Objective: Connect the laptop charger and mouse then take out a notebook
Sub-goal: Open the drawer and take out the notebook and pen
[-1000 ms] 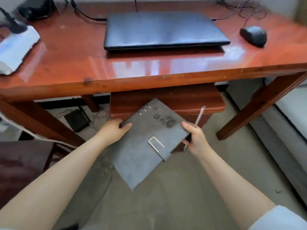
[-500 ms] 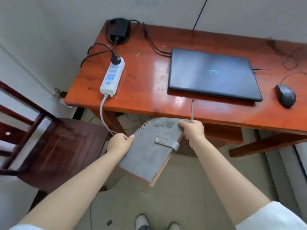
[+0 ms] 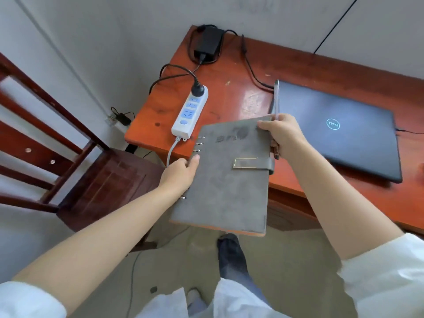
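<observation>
One grey notebook (image 3: 226, 177), closed by a strap clasp, is held in the air over the desk's (image 3: 231, 104) near edge, its long axis running from 6 to 12 o'clock, ring spine at 9. The left hand (image 3: 181, 173) grips the spine edge; the right hand (image 3: 283, 134) pinches the top corner and holds one pen (image 3: 277, 99) pointing to 12. One closed laptop (image 3: 341, 131) lies at 2 o'clock, one power strip (image 3: 189, 113) at 11, one charger brick (image 3: 210, 43) beyond it. Compared with half a second ago, the notebook is higher and nearer the camera.
</observation>
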A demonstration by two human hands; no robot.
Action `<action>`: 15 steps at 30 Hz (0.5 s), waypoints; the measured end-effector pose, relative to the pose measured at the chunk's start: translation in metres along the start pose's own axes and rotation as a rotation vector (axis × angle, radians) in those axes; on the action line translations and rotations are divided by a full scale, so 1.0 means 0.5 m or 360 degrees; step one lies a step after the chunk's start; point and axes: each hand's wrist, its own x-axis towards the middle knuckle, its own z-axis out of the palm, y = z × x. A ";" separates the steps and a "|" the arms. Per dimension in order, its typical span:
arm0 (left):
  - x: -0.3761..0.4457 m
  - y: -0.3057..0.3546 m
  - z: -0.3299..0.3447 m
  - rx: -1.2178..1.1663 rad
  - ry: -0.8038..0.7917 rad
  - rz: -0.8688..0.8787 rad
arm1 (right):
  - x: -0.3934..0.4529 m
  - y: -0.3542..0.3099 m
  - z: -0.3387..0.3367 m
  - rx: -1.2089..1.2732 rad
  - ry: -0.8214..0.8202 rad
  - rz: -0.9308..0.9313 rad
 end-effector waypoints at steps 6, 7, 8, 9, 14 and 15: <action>0.168 0.125 -0.012 0.0206 0.0060 -0.0054 | 0.164 -0.040 -0.022 -0.0374 0.0016 -0.0075; 0.195 0.142 -0.006 0.0237 0.0043 -0.0107 | 0.191 -0.038 -0.024 -0.0427 0.0041 -0.0054; 0.221 0.158 0.000 0.0253 0.0019 -0.0159 | 0.217 -0.034 -0.027 -0.0481 0.0070 -0.0015; 0.245 0.172 0.005 0.0267 -0.0007 -0.0195 | 0.240 -0.030 -0.027 -0.0535 0.0092 0.0036; 0.316 0.205 0.028 0.0354 -0.0047 -0.0325 | 0.329 -0.001 -0.004 -0.0752 0.0044 0.0230; 0.322 0.207 0.033 0.0338 -0.0039 -0.0349 | 0.340 0.001 0.003 -0.0768 0.0041 0.0217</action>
